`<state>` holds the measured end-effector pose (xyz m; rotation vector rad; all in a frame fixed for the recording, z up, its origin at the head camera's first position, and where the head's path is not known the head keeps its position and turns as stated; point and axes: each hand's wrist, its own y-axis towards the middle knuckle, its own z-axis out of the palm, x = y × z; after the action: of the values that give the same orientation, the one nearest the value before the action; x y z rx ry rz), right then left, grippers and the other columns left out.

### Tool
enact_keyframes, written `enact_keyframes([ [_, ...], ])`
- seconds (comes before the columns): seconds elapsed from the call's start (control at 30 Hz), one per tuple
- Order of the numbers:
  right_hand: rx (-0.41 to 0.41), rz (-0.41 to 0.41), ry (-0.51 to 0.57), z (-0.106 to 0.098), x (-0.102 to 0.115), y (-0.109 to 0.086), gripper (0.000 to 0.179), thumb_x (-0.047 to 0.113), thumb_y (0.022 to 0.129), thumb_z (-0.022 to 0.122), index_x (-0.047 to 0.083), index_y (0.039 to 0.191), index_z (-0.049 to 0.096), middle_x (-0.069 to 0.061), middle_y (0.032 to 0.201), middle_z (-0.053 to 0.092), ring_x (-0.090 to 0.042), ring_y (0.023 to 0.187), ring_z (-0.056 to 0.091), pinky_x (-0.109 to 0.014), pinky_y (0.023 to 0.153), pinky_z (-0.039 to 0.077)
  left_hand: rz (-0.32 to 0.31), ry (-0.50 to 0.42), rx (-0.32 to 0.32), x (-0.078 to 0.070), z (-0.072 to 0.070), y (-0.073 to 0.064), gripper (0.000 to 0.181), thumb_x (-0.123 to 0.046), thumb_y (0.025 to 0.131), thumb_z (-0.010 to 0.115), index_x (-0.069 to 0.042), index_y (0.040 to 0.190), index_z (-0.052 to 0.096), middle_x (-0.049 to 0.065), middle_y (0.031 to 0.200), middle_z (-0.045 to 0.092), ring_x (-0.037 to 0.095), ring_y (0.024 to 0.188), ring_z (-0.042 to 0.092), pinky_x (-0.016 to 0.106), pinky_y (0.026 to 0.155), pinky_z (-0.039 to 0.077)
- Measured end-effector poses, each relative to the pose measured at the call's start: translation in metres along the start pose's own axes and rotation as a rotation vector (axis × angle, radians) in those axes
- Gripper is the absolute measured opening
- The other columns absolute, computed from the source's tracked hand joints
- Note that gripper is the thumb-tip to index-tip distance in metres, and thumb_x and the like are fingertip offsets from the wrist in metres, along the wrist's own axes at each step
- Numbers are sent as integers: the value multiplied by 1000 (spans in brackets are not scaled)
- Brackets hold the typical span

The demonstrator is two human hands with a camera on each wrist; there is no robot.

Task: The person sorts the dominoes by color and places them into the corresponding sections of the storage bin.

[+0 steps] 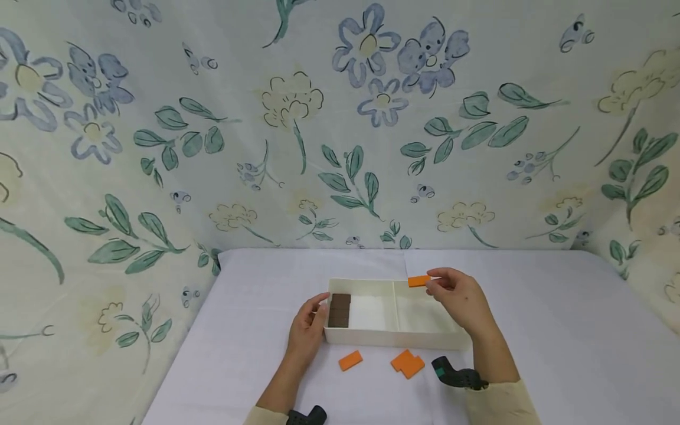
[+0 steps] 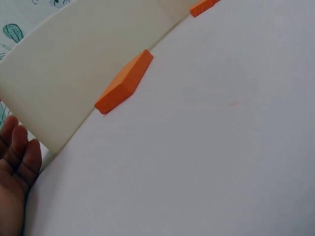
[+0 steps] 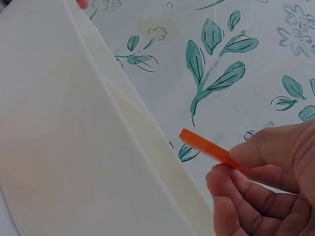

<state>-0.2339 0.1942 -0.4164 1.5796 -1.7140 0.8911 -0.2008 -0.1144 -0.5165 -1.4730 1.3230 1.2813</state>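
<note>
My right hand [image 1: 458, 298] pinches an orange rectangular block [image 1: 418, 281] between thumb and fingertips, over the far rim of the right compartment. In the right wrist view the same orange block [image 3: 206, 147] juts out from the pinch beside the box wall. A cream box [image 1: 393, 339] with one divider sits on the table. My left hand [image 1: 307, 329] rests at the box's left end, its fingers loosely bent against the wall. Dark brown blocks [image 1: 340, 311] lie in a column along the left wall of the left compartment.
In front of the box lies a single orange block [image 1: 350, 360], and to its right a small cluster of orange blocks [image 1: 408, 364], some overlapping. A white cloth [image 1: 558, 330] covers the table. Behind it hangs a floral curtain [image 1: 329, 118].
</note>
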Motion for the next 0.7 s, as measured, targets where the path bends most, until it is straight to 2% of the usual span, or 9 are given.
enact_keyframes([
  [0.17, 46, 26, -90, 0, -9, 2, 34, 25, 99, 64, 9, 129, 65, -11, 107, 70, -24, 93, 61, -30, 74, 50, 1, 3, -8, 0, 2, -1, 29, -33, 104, 59, -29, 132, 66, 2, 107, 60, 12, 86, 52, 22, 70, 45],
  [0.4, 138, -14, -272, 9, -15, 3, 26, 14, 93, 67, 4, 116, 69, -16, 108, 69, -25, 89, 62, -39, 74, 55, 2, -3, -1, 1, 0, -2, 29, -33, 104, 60, -30, 132, 66, 3, 106, 60, 13, 86, 52, 22, 70, 45],
  [0.7, 192, -4, -310, 23, -16, 5, 20, 9, 91, 66, 2, 109, 69, -13, 101, 69, -23, 83, 60, -36, 70, 54, 10, 19, -4, 2, 1, 0, 28, -33, 104, 59, -29, 131, 67, 3, 107, 60, 14, 86, 53, 22, 69, 45],
])
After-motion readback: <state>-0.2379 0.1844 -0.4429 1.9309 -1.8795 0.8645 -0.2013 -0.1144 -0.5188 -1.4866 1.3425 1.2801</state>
